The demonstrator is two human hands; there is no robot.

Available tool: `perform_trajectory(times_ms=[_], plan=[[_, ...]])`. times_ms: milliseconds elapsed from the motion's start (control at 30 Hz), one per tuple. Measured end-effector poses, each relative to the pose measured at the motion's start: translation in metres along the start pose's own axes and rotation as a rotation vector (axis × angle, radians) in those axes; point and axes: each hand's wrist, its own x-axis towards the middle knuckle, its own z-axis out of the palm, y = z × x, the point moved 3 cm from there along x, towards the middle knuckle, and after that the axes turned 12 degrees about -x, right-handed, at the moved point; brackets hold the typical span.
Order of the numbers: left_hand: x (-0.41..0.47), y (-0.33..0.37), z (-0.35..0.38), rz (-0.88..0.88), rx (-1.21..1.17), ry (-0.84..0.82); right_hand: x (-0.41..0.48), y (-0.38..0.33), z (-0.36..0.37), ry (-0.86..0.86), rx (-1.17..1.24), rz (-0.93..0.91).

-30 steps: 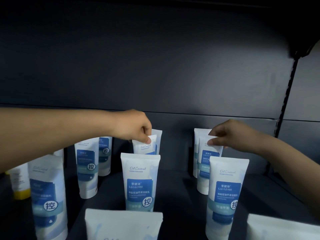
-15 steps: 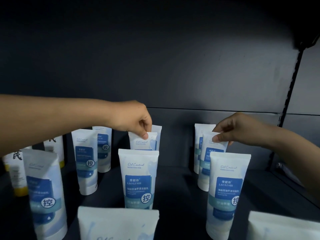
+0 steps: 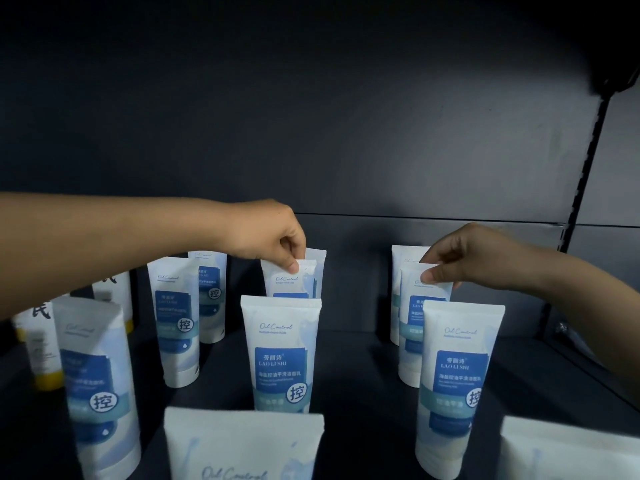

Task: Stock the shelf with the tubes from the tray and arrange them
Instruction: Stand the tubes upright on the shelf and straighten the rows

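Note:
Several white-and-blue tubes stand cap-down in rows on the dark shelf (image 3: 360, 372). My left hand (image 3: 273, 237) pinches the top edge of a tube in the middle row (image 3: 294, 280), second from the back. My right hand (image 3: 464, 258) pinches the top edge of a tube in the right row (image 3: 415, 323), also second from the back. A further tube (image 3: 317, 261) stands behind the left-held one, another (image 3: 403, 258) behind the right-held one. In front stand a middle tube (image 3: 280, 355) and a right tube (image 3: 453, 386).
The left row holds more blue tubes (image 3: 175, 320), and yellow-capped white tubes (image 3: 41, 348) stand at the far left. Two tube tops (image 3: 242, 445) fill the bottom edge. The dark back panel (image 3: 311, 133) closes the shelf; a slotted upright (image 3: 585, 174) runs at right.
Both hands keep their pinch on the same two tubes. The view has shifted slightly and the hands sit a little lower in the frame than half a second ago.

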Motion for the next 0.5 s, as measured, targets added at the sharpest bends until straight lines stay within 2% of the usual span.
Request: perform_trajectory(times_ms=[267,500], plan=[[0.0005,-0.0013,0.0015,-0.015,-0.037,-0.073,-0.0032,0.0059,0.0034,-0.094,0.007,0.038],[0.0004,-0.0023,0.0033,0.001,-0.076,-0.088,-0.0062,0.0036,0.0037,-0.089,0.036,0.009]])
